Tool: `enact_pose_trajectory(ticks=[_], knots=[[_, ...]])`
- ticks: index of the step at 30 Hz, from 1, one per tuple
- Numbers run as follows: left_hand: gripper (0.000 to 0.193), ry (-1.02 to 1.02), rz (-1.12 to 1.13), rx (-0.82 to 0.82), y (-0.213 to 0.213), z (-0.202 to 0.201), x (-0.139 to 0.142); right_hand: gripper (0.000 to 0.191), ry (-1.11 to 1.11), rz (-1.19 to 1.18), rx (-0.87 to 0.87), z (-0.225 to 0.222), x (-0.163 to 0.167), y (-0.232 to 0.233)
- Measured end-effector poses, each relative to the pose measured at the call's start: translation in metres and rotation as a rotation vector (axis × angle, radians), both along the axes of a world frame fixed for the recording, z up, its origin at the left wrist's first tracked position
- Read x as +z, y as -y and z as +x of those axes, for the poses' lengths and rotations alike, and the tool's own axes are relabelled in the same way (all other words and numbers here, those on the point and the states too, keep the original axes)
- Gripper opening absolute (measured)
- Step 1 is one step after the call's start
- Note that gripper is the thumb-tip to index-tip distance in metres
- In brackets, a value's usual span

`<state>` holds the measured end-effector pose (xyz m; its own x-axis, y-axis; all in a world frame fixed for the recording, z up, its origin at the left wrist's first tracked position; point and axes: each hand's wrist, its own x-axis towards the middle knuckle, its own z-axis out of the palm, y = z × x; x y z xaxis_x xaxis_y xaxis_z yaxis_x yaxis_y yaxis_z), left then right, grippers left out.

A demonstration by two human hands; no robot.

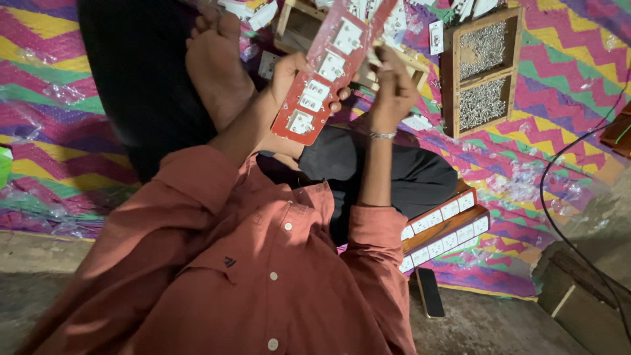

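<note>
Fingers of the left hand (284, 77) clasp the red switch panel (328, 62), its long axis slanting up toward the right hand (392, 85), whose fingers pinch at its far edge.

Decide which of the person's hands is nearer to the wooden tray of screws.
Right. The right hand is at the red switch panel's edge, just beside the wooden tray of screws; the left hand grips the panel's far side.

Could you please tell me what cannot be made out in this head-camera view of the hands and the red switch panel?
- Red switch panel: its top end is cut off by the upper frame edge.
- Right hand: what its fingertips pinch is hidden by the hand itself.
- Left hand: its palm is hidden behind the panel.
- Wooden tray: the small metal pieces inside are too small to identify.
</note>
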<state>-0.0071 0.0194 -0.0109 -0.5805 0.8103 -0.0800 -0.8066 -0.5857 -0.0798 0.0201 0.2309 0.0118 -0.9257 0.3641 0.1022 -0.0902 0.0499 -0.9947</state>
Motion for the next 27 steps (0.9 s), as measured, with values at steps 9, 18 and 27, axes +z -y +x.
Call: enact_pose_trajectory(ticks=[9,18,27], knots=[[0.067,-0.159,-0.21,0.315,0.003,-0.003,-0.029,0.01,0.168,0.498,-0.075,0.0,0.005,-0.085],[0.072,-0.082,-0.268,0.274,-0.002,-0.001,-0.018,0.02,0.568,1.078,0.332,0.034,-0.037,-0.023],[0.07,-0.113,-0.163,0.229,-0.002,0.004,-0.016,0.023,0.722,1.096,0.091,0.013,-0.029,0.018]])
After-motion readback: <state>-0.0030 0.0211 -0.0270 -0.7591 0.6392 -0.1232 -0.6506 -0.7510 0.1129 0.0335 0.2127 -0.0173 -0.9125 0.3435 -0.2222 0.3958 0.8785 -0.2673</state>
